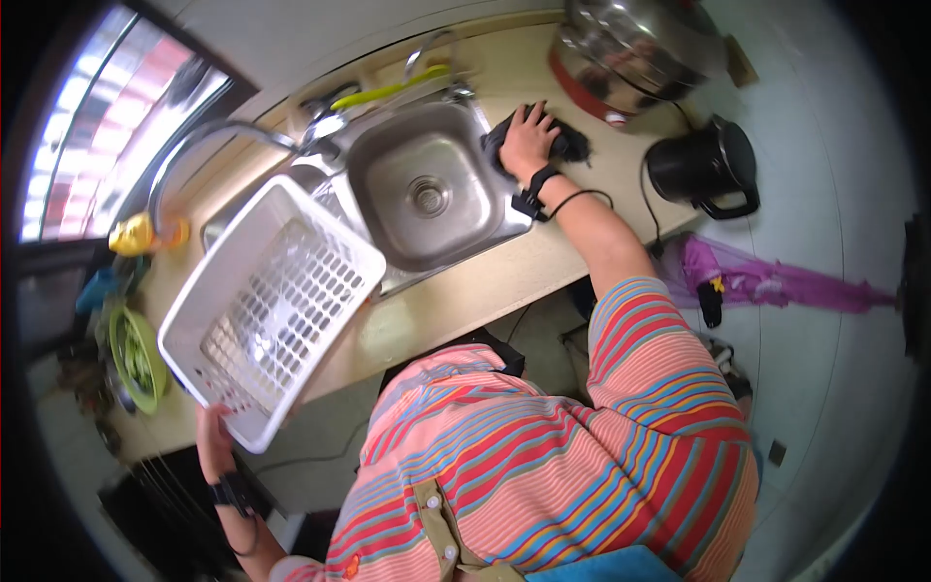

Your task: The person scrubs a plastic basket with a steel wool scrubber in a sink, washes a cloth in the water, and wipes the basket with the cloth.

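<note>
A white plastic basket (275,308) with a slotted bottom lies tilted over the counter's left part and partly over the sink's left side. At its near lower corner my left hand (213,432) grips the rim, with the fingers partly hidden. My right hand (529,142) presses on a dark cloth (572,144) on the counter just right of the sink, its fingers bent over the cloth. Between the hands is the steel sink (417,184), with a drain in its bottom.
A black kettle (700,167) and a large steel pot with a red base (626,58) stand at the right. Curved faucets (218,126) rise behind the basket. A green bowl of vegetables (138,359) and a yellow bottle (136,235) are at the left. A purple mesh bag (766,276) hangs at right.
</note>
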A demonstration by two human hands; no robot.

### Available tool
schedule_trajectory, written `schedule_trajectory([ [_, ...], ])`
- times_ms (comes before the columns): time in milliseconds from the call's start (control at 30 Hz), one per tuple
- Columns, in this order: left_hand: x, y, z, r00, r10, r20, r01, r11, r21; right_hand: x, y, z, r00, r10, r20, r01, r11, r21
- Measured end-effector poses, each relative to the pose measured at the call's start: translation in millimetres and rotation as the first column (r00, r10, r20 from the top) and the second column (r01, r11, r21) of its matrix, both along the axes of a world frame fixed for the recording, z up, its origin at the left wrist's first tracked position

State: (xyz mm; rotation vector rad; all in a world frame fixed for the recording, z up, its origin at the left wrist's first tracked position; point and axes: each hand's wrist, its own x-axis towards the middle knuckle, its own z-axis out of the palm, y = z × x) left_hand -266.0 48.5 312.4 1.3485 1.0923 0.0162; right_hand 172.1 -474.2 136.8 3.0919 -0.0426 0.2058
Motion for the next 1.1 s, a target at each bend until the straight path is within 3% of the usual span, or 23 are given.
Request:
schedule_trajectory([
  [67,-5,15,7,1.0,0.025,-0.017,-0.024,0.999,0.034,18,18,13,0.996,0.072,-0.05,-0.077,0.992,-0.101],
  [133,-5,27,16,0.999,-0.042,0.034,0.04,0.997,0.06,22,35,23,0.986,0.122,-0.115,-0.133,0.986,-0.095],
  [200,-15,54,10,0.998,0.05,0.033,-0.053,0.992,0.116,18,36,10,0.978,0.209,-0.021,-0.21,0.976,-0.059],
  [233,-4,49,21,0.999,-0.041,0.014,0.04,0.997,0.072,11,33,9,0.96,0.28,-0.025,-0.281,0.957,-0.065],
  [300,-1,63,21,0.997,-0.068,-0.033,0.07,0.994,0.084,-7,24,-2,0.925,0.379,0.004,-0.378,0.924,-0.053],
  [367,-6,73,19,0.998,-0.065,-0.006,0.065,0.993,0.103,-30,21,2,0.885,0.454,-0.101,-0.451,0.891,0.053],
  [400,-8,75,17,0.999,-0.051,0.016,0.048,0.991,0.125,-43,20,1,0.838,0.545,0.024,-0.545,0.835,0.077],
  [467,-7,75,15,0.999,-0.027,0.04,0.02,0.986,0.167,-61,28,-2,0.844,0.505,-0.182,-0.41,0.825,0.388],
  [533,-6,87,15,0.997,-0.009,0.073,-0.007,0.977,0.214,-79,43,-1,0.809,0.514,-0.284,-0.217,0.711,0.669],
  [567,-11,98,10,0.995,-0.029,0.098,0.005,0.971,0.24,-90,59,9,0.764,0.577,-0.289,-0.195,0.634,0.749],
  [600,-16,109,5,0.991,-0.051,0.122,0.017,0.964,0.266,-99,78,18,0.76,0.581,-0.292,-0.204,0.639,0.742],
  [667,-29,127,-4,0.988,-0.039,0.147,0.002,0.97,0.243,-122,121,51,0.618,0.763,-0.187,-0.17,0.362,0.916],
  [833,-34,170,-17,0.986,-0.082,0.143,0.047,0.971,0.236,-163,263,128,0.396,0.918,-0.002,-0.249,0.109,0.962],
  [933,-31,199,-34,0.984,-0.076,0.161,0.044,0.981,0.191,-182,351,150,0.314,0.947,0.066,-0.364,0.056,0.93],
  [1000,-28,217,-45,0.984,-0.149,0.094,0.129,0.973,0.19,-193,406,158,0.251,0.968,-0.027,-0.526,0.159,0.836],
  [1067,-27,231,-62,0.991,-0.084,0.105,0.061,0.977,0.205,-213,463,152,0.224,0.97,-0.093,-0.601,0.213,0.77],
  [1100,-28,241,-71,0.989,-0.143,0.049,0.12,0.941,0.317,-219,488,141,0.19,0.974,-0.126,-0.658,0.221,0.72],
])
